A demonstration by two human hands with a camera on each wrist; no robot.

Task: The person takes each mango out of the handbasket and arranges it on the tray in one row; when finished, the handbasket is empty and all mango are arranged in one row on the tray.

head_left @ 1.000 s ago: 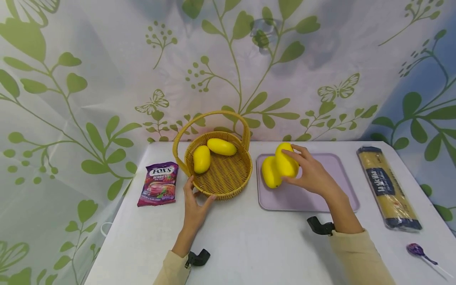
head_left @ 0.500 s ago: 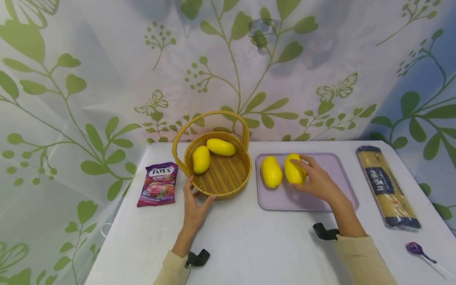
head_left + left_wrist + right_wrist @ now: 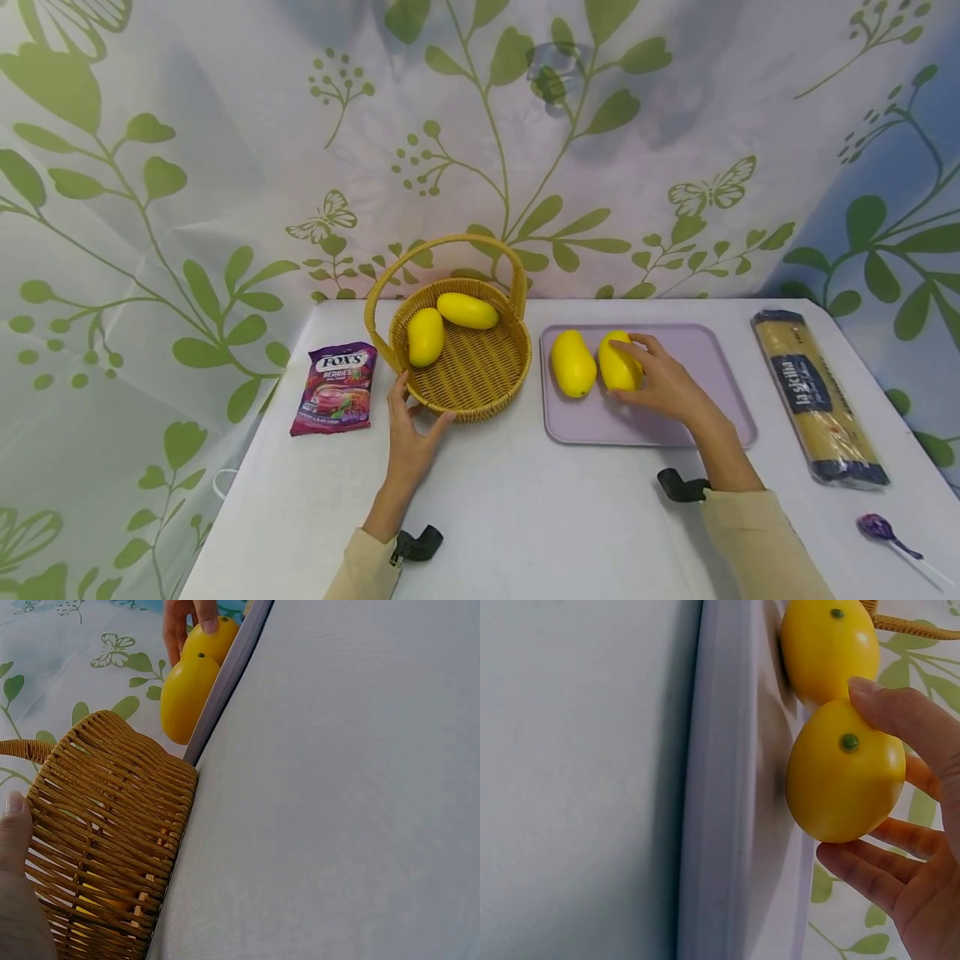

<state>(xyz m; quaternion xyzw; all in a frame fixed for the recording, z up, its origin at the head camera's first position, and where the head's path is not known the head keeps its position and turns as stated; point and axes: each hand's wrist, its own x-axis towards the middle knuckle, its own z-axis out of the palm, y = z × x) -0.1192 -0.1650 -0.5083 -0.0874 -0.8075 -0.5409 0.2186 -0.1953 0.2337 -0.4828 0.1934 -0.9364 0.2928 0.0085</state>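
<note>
On the lilac tray (image 3: pixel 697 346), to the right of the wicker basket (image 3: pixel 480 375), is the yellow mango (image 3: pixel 618 365) that your right hand (image 3: pixel 663 385) holds; these views don't settle whether the tray carries its full weight. You're pinching it between thumb and fingers: in the right wrist view, the thumb bears on the side facing the other mango (image 3: pixel 573 364), with your fingers along the opposite side. Your left hand (image 3: pixel 408 446) is spread against the basket's near left wall.

Expect the fruit to handle as stiff and fairly light, perhaps a hollow model, given its even gloss. That smooth, curved skin could slip, so you'd do best to hold it across the fat middle with thumb and fingers opposed; near a tapered end it might swivel out. It seems unlikely to bruise, so a modest squeeze should do.

As for looks, your mango is a bright, uniform yellow, plump and rounded, with a small green nub (image 3: pixel 849 742) at the end nearer you. Its neighbour on the tray matches it, and 2 more mangoes (image 3: pixel 426 337) lie inside the basket.
</note>
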